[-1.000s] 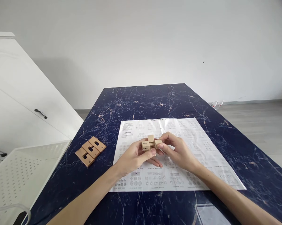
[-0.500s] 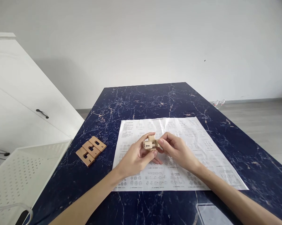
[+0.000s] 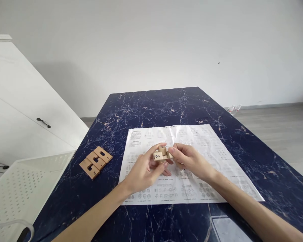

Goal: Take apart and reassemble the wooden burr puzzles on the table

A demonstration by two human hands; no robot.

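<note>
A small interlocking wooden puzzle [image 3: 158, 156] of pale, numbered pieces is held above a printed sheet. The digit 3 shows on its near left piece. My left hand [image 3: 143, 169] closes round it from the left, thumb below and index finger above. From the other side, my right hand [image 3: 186, 158] pinches the right end of the puzzle between thumb and fingers; the thumb partly covers that piece. Under both hands lies the white instruction sheet [image 3: 204, 137], creased, with rows of small diagrams.
Left of the sheet, three flat brown wooden plates [image 3: 96, 162] with slots lie side by side on the dark blue marbled table [image 3: 151, 107]. A flat, pale rectangular object [image 3: 229, 228] rests at the near edge by my right forearm. A white cabinet [image 3: 27, 90] stands at the left.
The puzzle has tilted slightly in my hands, so a numbered face on its upper piece now shows more. Both hands keep their grip. The whole view has shifted slightly.
</note>
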